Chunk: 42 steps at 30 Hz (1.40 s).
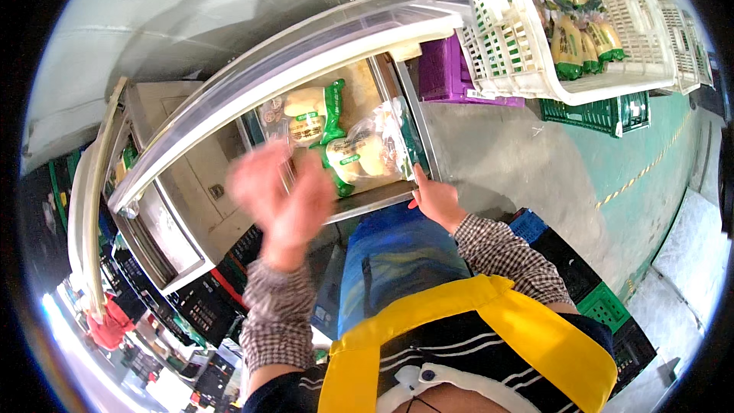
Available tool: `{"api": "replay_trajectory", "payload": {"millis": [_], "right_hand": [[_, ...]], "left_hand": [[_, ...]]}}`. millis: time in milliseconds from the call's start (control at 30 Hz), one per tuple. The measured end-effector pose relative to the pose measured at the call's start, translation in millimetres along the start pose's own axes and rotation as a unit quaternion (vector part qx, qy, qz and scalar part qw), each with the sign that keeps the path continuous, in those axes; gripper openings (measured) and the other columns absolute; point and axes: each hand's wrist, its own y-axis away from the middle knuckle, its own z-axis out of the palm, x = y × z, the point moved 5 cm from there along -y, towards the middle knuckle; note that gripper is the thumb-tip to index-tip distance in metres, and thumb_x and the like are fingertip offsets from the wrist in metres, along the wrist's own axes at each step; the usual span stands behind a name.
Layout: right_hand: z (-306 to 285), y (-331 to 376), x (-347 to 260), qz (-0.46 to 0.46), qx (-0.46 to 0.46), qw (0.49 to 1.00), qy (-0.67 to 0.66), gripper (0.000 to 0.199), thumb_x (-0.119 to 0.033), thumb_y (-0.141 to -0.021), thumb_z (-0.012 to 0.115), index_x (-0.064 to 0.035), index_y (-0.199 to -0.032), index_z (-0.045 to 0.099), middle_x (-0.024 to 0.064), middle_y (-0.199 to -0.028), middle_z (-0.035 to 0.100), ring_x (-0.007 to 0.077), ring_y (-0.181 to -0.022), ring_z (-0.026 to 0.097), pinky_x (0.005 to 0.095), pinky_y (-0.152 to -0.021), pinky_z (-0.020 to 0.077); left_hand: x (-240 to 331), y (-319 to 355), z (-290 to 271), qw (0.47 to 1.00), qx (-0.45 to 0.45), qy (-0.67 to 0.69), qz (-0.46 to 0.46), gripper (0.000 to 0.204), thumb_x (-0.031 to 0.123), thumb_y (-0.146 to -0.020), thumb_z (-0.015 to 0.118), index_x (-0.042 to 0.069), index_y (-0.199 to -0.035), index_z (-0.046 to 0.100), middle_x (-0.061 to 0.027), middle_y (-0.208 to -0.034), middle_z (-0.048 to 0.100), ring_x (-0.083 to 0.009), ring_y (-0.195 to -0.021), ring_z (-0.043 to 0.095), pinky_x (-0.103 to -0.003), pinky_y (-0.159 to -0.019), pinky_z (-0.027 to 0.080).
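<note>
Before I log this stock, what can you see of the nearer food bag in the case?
The nearer food bag looks like clear, crinkled plastic with a green left end and small green label, showing pale-yellow pieces inside. It lies in the metal-rimmed case, beside a similar bag. Whether the blurred left hand touches it is unclear.

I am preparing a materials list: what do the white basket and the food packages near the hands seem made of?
White basket: probably moulded plastic, fairly matte, judging by slotted walls.
Food packages: apparently thin, glossy plastic film, clear with green ends, shown by wrinkles and bright reflections.
</note>
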Motion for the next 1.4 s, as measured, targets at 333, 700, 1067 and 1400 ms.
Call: {"api": "replay_trajectory", "payload": {"millis": [333,700,1067,1400], "right_hand": [[-156.5,87.1,-163.7,-0.487,0.154,0.845,-0.159,0.024,-0.015,-0.070,0.070,-0.0098,-0.066,0.047,0.0044,-0.054,0.048,0.0253,-0.046,0.049,0.0340,-0.042,0.0378],[-40.3,-14.2,-264.5,-0.371,0.061,0.896,-0.235,0.017,-0.018,-0.079,0.062,-0.0059,-0.076,0.051,0.0090,-0.072,0.055,0.0267,-0.061,0.056,0.0347,-0.053,0.0442],[73.2,-95.5,-349.7,-0.494,0.085,0.863,0.061,0.037,-0.024,-0.081,0.059,-0.0054,-0.111,0.050,0.0102,-0.121,0.045,0.0301,-0.117,0.039,0.0452,-0.100,0.0280],[106.0,-114.6,-368.7,-0.411,0.067,0.875,0.249,0.031,-0.035,-0.076,0.059,-0.0097,-0.094,0.065,0.0064,-0.103,0.060,0.0228,-0.106,0.048,0.0476,-0.103,0.0203]], "left_hand": [[-154.1,27.8,-108.3,0.966,-0.029,-0.124,-0.225,0.029,0.024,-0.085,0.049,0.007,-0.106,0.061,-0.0114,-0.108,0.061,-0.0268,-0.100,0.058,-0.038,-0.083,0.046],[-41.6,265.6,9.9,0.893,-0.246,0.053,-0.373,0.065,0.031,-0.080,0.054,0.005,-0.134,0.030,-0.0147,-0.143,0.021,-0.0293,-0.133,0.020,-0.043,-0.106,0.017],[-36.3,317.2,62.8,0.870,-0.253,0.130,-0.403,0.063,0.037,-0.084,0.048,0.010,-0.137,0.028,-0.0078,-0.144,0.021,-0.0249,-0.135,0.014,-0.039,-0.109,0.009],[-36.7,330.1,64.3,0.888,-0.125,0.178,-0.405,0.050,0.032,-0.082,0.053,0.006,-0.124,0.045,-0.0116,-0.136,0.035,-0.0286,-0.130,0.024,-0.042,-0.106,0.019]]}}
